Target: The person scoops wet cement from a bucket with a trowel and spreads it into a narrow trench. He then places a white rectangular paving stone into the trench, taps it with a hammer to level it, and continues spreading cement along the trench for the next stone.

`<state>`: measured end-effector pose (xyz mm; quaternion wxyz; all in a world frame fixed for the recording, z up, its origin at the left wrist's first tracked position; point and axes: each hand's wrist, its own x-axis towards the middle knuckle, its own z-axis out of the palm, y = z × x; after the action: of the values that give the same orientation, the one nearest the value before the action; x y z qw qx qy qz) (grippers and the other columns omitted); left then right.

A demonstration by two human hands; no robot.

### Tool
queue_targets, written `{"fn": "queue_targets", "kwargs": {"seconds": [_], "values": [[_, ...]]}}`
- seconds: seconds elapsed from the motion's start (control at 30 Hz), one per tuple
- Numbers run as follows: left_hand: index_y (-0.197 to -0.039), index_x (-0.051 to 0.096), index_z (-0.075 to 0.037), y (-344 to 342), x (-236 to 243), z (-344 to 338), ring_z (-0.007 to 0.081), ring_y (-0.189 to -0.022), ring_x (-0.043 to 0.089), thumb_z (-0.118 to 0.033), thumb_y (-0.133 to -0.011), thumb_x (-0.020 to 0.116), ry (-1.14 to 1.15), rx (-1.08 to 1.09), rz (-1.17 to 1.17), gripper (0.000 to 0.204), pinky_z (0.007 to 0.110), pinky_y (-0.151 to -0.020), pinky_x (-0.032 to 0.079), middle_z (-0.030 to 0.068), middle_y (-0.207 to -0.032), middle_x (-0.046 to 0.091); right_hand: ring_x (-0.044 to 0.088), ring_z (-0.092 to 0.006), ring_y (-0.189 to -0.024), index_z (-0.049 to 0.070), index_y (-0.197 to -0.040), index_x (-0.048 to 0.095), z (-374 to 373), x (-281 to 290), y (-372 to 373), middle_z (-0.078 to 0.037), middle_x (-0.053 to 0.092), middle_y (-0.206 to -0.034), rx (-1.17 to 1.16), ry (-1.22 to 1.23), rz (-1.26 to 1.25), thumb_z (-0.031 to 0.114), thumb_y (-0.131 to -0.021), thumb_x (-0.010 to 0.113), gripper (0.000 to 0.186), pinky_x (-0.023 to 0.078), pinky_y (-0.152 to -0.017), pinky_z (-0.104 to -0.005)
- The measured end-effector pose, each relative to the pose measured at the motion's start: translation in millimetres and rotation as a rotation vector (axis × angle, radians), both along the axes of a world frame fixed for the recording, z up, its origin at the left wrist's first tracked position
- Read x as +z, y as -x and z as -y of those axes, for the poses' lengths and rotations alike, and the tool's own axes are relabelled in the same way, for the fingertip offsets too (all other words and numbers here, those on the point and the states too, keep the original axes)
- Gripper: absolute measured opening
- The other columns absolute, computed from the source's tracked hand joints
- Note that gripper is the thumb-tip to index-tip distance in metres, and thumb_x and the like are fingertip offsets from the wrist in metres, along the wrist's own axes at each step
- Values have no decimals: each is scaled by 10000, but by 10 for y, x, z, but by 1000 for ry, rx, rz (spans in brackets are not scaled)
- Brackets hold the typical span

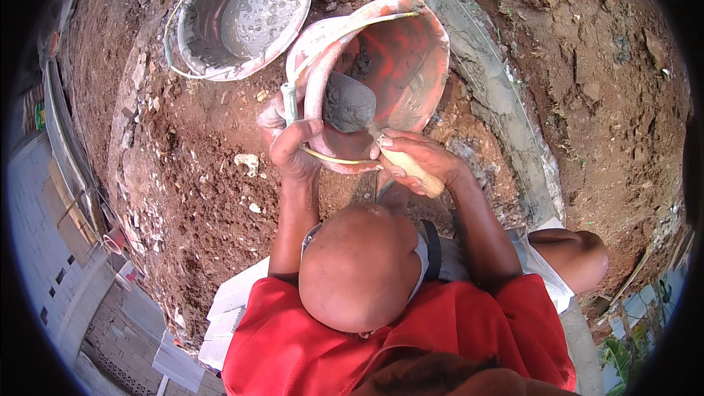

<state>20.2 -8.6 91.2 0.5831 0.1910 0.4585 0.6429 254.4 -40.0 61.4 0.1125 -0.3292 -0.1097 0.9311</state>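
A tilted bucket [418, 66], pinkish and smeared with grey mortar, is in the upper middle. My left hand [292, 143] grips its left side, with the thumb over the rim near a hose-sleeved wire handle. My right hand [414, 160] holds the wooden handle of a trowel [347, 103], whose mortar-coated blade is inside the bucket. Part of the left hand's fingers is hidden behind the bucket. At the upper left, a wide basin [194, 18] with a wire handle rests on the soil, coated inside with grey mortar.
A strip of wet grey mortar [499, 110] with a string along it curves down the right, bordered by rubbly soil [601, 88]. A head [356, 264] and red-clad shoulders fill the bottom middle. Block walling [44, 227], boards and a small bucket [114, 240] lie at far left.
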Motion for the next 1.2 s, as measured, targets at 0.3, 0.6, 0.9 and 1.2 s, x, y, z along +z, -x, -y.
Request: {"fn": "queue_targets", "kwargs": {"seconds": [0.3,0.6,0.9,1.2], "values": [[-1381,548,194,164,-123,207,304,-1210,639,-36,-694,516,-14,122,104,726,405,-1093,480,241,-1353,657,503,-121,-442,11,-1331,559,-473,159,-792,-50,551,-728,-237,-314,403,212,-976,568,407,416,-374,-278],[-1318,606,186,60,-236,201,187,-853,683,-11,-706,510,9,154,-5,650,295,-766,589,196,-1110,725,646,-546,-1120,-42,-1368,545,-1041,-815,-682,-363,694,-1137,84,-926,1585,345,-943,636,582,491,-972,-589],[-820,679,28,-60,-322,69,118,-713,602,-17,-682,630,31,106,-236,153,275,-637,479,63,-877,689,570,-143,-536,24,-1145,620,-294,59,-843,-53,606,-775,-123,-538,945,106,-919,558,249,474,-494,-301],[-515,441,-86,30,-523,-572,108,-654,558,-7,-633,641,-105,-305,-242,245,323,-1173,385,-11,-518,488,683,-425,-1089,-43,-1406,565,-415,-285,-281,-275,695,-1212,99,-1110,1089,194,-899,652,567,527,-966,-474]]}}
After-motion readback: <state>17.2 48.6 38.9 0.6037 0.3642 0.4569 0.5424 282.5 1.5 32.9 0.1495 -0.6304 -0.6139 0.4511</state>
